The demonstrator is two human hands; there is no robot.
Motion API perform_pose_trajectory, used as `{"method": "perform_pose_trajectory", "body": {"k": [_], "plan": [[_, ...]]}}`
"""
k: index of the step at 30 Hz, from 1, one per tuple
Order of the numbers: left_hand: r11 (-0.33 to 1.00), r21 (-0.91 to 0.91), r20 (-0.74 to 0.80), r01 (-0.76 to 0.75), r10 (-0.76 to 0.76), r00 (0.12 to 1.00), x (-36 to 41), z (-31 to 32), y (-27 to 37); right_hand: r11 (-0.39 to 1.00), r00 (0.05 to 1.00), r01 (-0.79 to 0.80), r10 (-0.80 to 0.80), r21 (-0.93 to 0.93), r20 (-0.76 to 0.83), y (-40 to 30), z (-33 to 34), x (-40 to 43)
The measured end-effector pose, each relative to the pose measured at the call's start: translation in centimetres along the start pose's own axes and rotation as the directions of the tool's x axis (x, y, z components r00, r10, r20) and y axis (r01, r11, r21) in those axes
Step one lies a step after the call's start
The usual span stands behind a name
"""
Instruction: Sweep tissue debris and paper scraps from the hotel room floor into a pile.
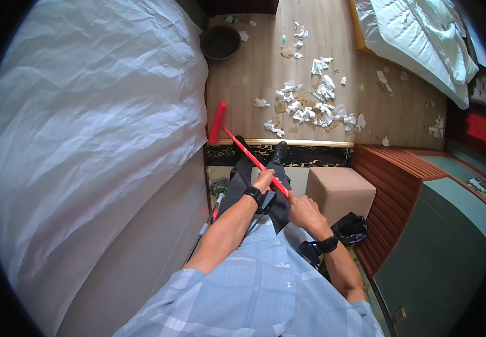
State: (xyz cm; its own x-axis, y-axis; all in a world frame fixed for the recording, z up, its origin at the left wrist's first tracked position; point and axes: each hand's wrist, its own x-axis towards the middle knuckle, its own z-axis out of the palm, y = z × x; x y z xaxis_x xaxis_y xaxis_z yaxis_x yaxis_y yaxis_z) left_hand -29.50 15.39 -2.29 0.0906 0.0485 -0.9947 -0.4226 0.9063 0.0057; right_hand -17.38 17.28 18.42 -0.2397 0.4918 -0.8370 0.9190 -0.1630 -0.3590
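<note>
Both of my hands are closed around the red handle of a broom (247, 152). My left hand (265, 181) grips it lower down, nearer the head, and my right hand (306, 209) holds it near its top end. The red broom head (217, 122) rests at the left side of the wood floor, beside the hanging white sheet. To its right, crumpled white tissues (326, 88) lie scattered with pieces of brown cardboard (280, 108) and green-and-white wrappers or tubes (291, 88) that I cannot make out exactly.
A dark round basin (220, 42) stands at the far left. A white-sheeted surface (100, 105) borders the left; a bed (419, 38) is at far right. Near my legs are a beige stool (340, 185), a black plastic bag (350, 229), a mop (219, 189) and a black marble threshold (314, 156).
</note>
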Motion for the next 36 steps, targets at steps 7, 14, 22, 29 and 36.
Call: {"method": "perform_pose_trajectory", "body": {"k": [7,14,22,29,36], "plan": [[0.972,-0.223,0.236,0.077,-0.022,0.971,-2.0,5.6,0.7,0.991,0.989,0.058,-0.073,-0.118,-0.125,3.2,-4.8,-2.1],[0.954,-0.284,0.152,-0.093,0.14,0.978,-2.0,6.8,1.8,0.967,0.949,0.218,-0.241,-0.132,-0.201,4.6,-6.7,-1.4],[0.967,-0.256,0.169,0.006,0.038,0.985,3.0,6.8,1.1,0.927,0.946,0.184,-0.257,-0.326,-0.197,6.1,-4.5,1.2],[0.919,-0.337,0.408,0.202,-0.051,0.912,-3.4,19.9,-1.1,0.909,0.929,0.001,-0.155,-0.417,-0.336,8.6,-12.9,-6.9],[0.938,-0.34,0.258,0.059,0.032,0.966,-6.3,21.5,-2.0,0.934,0.934,-0.041,-0.09,-0.355,-0.345,9.9,-13.9,-9.9]]}}
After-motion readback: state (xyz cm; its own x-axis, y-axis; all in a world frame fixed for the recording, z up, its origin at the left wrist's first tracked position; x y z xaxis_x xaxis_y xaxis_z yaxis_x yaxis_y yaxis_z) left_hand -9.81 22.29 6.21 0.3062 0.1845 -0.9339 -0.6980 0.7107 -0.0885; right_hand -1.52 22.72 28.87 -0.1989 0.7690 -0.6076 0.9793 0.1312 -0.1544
